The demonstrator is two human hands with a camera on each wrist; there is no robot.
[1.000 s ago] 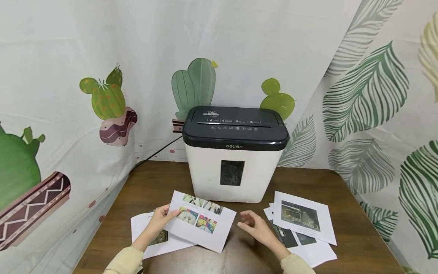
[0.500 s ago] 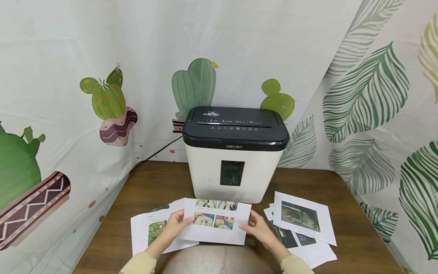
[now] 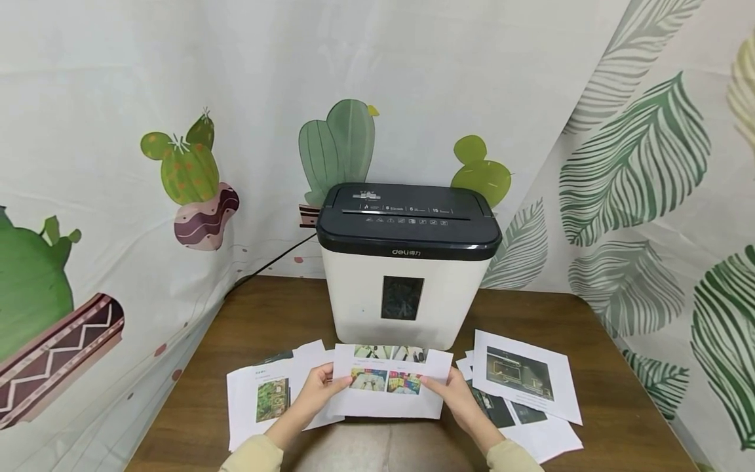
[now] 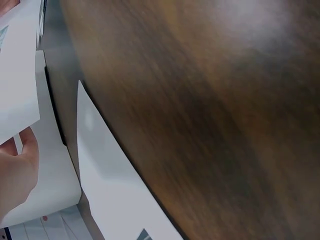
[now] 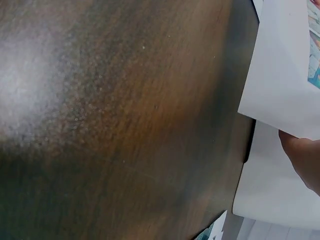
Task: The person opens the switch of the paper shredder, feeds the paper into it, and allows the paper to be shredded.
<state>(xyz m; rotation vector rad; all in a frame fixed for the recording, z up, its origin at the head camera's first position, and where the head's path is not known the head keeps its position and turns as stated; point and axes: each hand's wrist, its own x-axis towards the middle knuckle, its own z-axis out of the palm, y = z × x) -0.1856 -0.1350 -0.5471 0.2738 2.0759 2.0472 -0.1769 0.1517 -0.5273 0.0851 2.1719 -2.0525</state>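
Note:
Between both hands, in front of the paper shredder (image 3: 354, 288), a white sheet of paper (image 3: 389, 404) with several small colour photos is held up, tilted toward me. My left hand (image 3: 317, 392) pinches its left side, thumb on the printed face and fingers behind. At the right side, my right hand (image 3: 457, 396) pinches it the same way. In the left wrist view, the left fingers (image 4: 29, 145) show behind the sheet's corner. The right wrist view catches part of the right hand (image 5: 302, 155) under the paper (image 5: 280, 75).
Printed sheets (image 3: 244, 400) lie on the brown wooden table (image 3: 548, 314) at the left. Another stack of printed sheets (image 3: 560, 387) lies at the right. A black cord (image 3: 271, 263) runs left from the shredder. Behind hangs a white cloth (image 3: 413, 78) with cactus and leaf prints.
My left hand has carried the sheet rightward and levelled it. My right hand, apart from it a second ago, now grips its right side. The sheets on the table have stayed.

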